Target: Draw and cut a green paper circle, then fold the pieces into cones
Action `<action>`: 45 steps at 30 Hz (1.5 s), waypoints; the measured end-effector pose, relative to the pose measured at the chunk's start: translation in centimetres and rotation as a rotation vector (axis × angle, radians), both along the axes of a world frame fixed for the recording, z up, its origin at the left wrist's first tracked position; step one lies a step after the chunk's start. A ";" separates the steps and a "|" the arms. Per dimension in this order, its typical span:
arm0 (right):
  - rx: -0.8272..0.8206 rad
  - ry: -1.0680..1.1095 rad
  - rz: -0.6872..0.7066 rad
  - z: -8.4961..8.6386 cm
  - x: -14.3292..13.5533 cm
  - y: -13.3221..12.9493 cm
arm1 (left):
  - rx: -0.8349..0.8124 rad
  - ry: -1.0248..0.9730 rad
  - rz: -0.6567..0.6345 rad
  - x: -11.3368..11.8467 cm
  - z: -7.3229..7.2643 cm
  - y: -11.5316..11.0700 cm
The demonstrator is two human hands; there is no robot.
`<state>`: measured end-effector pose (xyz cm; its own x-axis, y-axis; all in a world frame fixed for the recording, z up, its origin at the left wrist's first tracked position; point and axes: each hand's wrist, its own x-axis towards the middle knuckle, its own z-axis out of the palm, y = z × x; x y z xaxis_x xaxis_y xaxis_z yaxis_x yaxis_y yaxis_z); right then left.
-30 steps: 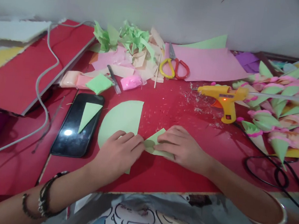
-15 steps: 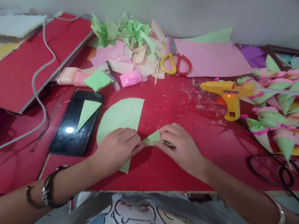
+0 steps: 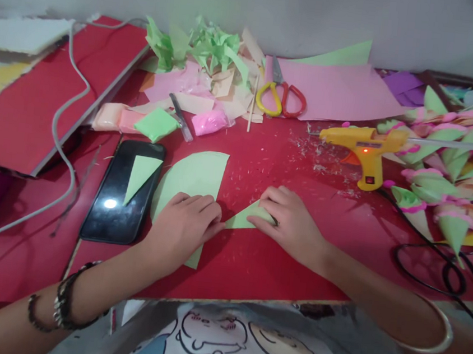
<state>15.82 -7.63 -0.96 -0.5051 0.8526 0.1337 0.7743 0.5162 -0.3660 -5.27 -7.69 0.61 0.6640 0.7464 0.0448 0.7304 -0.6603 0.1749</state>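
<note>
My right hand (image 3: pixel 291 219) is closed around the wide end of a light green paper cone (image 3: pixel 243 218), its thumb in front and fingers behind. The cone's pointed end faces left and reaches the thumb and fingertips of my left hand (image 3: pixel 187 225), which are pinched together there. Beneath my left hand lies a curved piece of light green paper (image 3: pixel 197 173), partly covered by the hand. To the left, a small green paper triangle (image 3: pixel 140 175) rests on a black phone (image 3: pixel 105 219).
A yellow glue gun (image 3: pixel 370 149) with a lit red light stands right, its cord (image 3: pixel 405 217) trailing down. Behind it are pink-green paper flowers (image 3: pixel 456 138). Scissors (image 3: pixel 282 97), pink sheets (image 3: pixel 334 91), paper scraps (image 3: pixel 216 51) and a cutter (image 3: pixel 180 117) lie at the back.
My right hand has shifted slightly right and up along the paper, showing more of the cone. My left hand stays near the tip, moved slightly left.
</note>
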 end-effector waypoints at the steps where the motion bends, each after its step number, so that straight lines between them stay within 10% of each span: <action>1: 0.009 -0.017 -0.008 0.0 0.2 0.0 | -0.022 0.005 -0.002 0.0 0.0 0.1; 10: 0.221 -0.179 -0.094 0.2 1.3 -1.2 | -0.011 -0.009 -0.184 -0.7 -0.9 1.5; 15: 0.561 -0.314 0.186 0.8 0.8 -2.0 | 0.025 0.104 -0.293 -0.9 -0.2 2.3; 25: 0.450 -0.309 0.466 0.9 1.4 -1.1 | -0.019 0.135 -0.313 -1.2 0.2 2.7; 45: 0.245 -0.287 0.259 2.6 4.3 -3.9 | 0.098 0.175 -0.464 -2.8 0.9 2.0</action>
<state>20.10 -11.52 1.63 -0.7434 0.6543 0.1389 0.6609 0.7505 0.0018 -8.03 -5.73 1.52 0.9288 0.3683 -0.0419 0.3685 -0.9296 -0.0032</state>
